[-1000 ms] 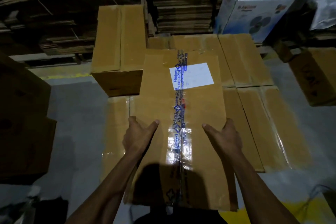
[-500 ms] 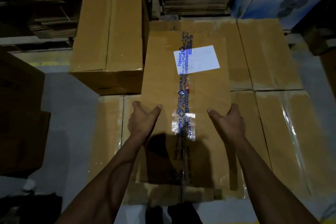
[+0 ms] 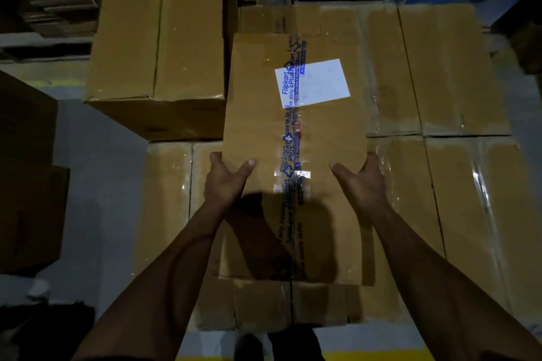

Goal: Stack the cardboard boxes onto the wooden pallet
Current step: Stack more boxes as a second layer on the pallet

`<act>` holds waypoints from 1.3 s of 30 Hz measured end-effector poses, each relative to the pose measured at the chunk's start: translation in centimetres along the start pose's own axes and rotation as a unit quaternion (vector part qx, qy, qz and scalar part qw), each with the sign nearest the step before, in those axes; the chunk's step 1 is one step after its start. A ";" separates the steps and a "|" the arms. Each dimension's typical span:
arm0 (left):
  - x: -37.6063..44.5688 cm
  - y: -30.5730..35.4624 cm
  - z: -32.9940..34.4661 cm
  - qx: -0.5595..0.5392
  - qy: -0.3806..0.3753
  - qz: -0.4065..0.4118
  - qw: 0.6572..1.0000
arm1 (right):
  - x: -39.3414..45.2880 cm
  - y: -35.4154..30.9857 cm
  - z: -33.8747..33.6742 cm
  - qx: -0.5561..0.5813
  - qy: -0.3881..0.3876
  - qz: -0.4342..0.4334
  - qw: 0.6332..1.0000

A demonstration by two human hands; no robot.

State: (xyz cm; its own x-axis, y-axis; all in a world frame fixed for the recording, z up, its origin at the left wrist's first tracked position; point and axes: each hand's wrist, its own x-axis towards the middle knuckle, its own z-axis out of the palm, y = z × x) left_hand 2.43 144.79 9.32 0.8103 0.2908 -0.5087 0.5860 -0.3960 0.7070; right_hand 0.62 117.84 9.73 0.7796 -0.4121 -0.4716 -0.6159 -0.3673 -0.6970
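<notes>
Cardboard box (image 3: 293, 132) held above the bottom layer of boxes (image 3: 457, 184); left hand (image 3: 224, 182) and right hand (image 3: 362, 182) grip its sides; lower flat, flush against the tall box (image 3: 158, 38).

The grey floor (image 3: 96, 199) carries a flat layer of taped cardboard boxes (image 3: 469, 214) set edge to edge; a taller box (image 3: 158, 38) stands on the layer's far left part; dark boxes (image 3: 26, 170) sit on the floor at the left.
</notes>
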 end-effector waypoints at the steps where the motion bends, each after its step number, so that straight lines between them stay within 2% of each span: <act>1: 0.0 0.0 -0.1 -0.018 -0.009 -0.006 1.000 | -0.2 -0.1 0.0 0.005 -0.002 0.000 1.000; 5: -1.2 -0.5 -1.0 -0.087 -0.036 -0.038 0.995 | -2.1 0.6 -0.3 0.018 -0.004 0.018 1.000; 12: -8.1 -4.8 -2.5 -0.126 -0.077 -0.071 0.987 | -8.7 4.6 -1.1 0.051 -0.009 0.069 0.996; 16: -10.9 -7.2 -2.7 -0.120 -0.093 -0.062 0.987 | -11.7 6.7 -1.4 0.086 -0.030 0.095 0.991; 20: -11.4 -8.9 -2.5 -0.132 -0.105 -0.059 0.984 | -13.1 8.0 -1.1 0.133 -0.010 0.076 0.988; 23: -11.4 -9.2 -2.4 -0.146 -0.101 -0.051 0.983 | -13.3 8.5 -0.7 0.203 -0.022 0.077 0.976; 27: -11.1 -9.9 -1.7 -0.172 -0.092 -0.038 0.980 | -13.2 9.0 -0.3 0.239 -0.020 0.067 0.969; 39: -9.7 -7.9 -1.7 -0.203 -0.080 0.007 0.976 | -11.1 7.8 -1.0 0.217 -0.009 0.030 0.976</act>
State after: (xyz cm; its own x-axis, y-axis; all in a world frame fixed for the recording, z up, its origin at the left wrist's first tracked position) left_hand -10.09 146.57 9.52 0.8272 0.1358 -0.5453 0.5518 -0.0122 0.8339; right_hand -12.94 118.67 10.07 0.7478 -0.4061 -0.5253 -0.5571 0.0467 -0.8291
